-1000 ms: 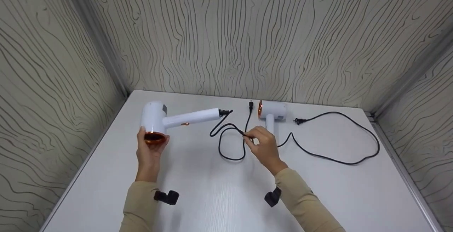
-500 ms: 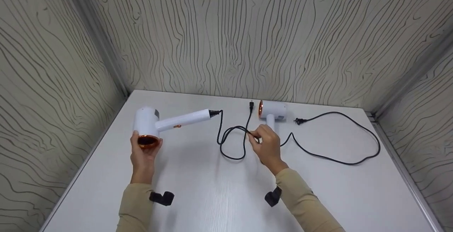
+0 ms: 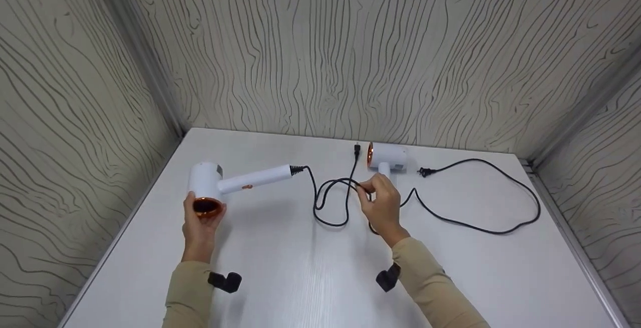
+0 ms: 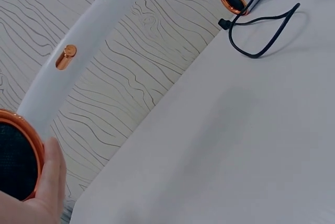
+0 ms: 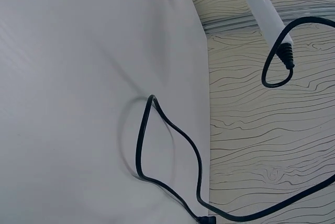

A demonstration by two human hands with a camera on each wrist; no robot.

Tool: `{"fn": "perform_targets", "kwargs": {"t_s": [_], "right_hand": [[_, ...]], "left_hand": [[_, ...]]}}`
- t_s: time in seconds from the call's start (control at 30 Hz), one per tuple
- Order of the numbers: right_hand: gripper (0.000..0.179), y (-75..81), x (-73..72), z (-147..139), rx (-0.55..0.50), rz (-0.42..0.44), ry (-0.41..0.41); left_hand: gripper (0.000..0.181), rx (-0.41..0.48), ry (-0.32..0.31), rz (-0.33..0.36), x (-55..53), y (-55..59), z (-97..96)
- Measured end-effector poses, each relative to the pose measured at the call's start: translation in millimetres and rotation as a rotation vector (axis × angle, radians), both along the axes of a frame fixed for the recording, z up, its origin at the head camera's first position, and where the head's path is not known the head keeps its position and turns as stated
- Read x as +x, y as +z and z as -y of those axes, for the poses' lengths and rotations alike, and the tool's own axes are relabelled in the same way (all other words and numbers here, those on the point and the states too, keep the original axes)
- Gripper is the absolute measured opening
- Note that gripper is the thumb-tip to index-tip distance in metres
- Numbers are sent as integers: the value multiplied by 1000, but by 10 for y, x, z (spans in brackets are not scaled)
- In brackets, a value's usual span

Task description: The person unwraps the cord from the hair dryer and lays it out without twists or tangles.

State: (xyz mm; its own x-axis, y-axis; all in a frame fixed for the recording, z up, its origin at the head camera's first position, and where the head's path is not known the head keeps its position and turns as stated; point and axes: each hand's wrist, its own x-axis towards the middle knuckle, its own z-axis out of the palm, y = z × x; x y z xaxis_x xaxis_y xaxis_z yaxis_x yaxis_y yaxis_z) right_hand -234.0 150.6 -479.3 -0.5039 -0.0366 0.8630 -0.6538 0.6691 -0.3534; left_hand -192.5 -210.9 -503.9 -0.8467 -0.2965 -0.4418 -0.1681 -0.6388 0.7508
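Note:
My left hand (image 3: 200, 230) holds a white hair dryer (image 3: 204, 180) by its barrel, the copper-rimmed end towards me. The left wrist view shows fingers (image 4: 51, 174) against the copper rim, and a copper switch (image 4: 66, 56) on the handle. The handle points right, raised above the table. From its end a black cord (image 3: 315, 188) runs in loops to my right hand (image 3: 383, 210), which pinches it between thumb and fingers. The cord's plug (image 3: 357, 148) lies near the table's back. The right wrist view shows the looped cord (image 5: 140, 150), but not the hand.
A second white hair dryer (image 3: 391, 155) lies at the back, its handle partly hidden behind my right hand. Its black cord (image 3: 538, 203) curves across the right of the white table (image 3: 300, 278), ending in a plug (image 3: 425, 172). Wood-patterned panels (image 3: 320, 57) enclose the back and sides.
The left hand has moved left and slightly towards me with the hair dryer. The right hand has shifted slightly right with the cord, whose loops have changed shape.

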Motion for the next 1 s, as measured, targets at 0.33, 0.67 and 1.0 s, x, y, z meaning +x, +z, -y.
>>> {"fn": "perform_targets", "kwargs": {"t_s": [0.33, 0.67, 1.0], "right_hand": [[21, 46, 4, -22, -52, 33, -18], [19, 56, -36, -66, -76, 18, -25], [19, -1, -38, -88, -87, 32, -22]], "left_hand": [[83, 181, 61, 24, -12, -158, 91], [87, 355, 118, 48, -19, -268, 121], [86, 570, 225, 53, -128, -356, 71]]}}
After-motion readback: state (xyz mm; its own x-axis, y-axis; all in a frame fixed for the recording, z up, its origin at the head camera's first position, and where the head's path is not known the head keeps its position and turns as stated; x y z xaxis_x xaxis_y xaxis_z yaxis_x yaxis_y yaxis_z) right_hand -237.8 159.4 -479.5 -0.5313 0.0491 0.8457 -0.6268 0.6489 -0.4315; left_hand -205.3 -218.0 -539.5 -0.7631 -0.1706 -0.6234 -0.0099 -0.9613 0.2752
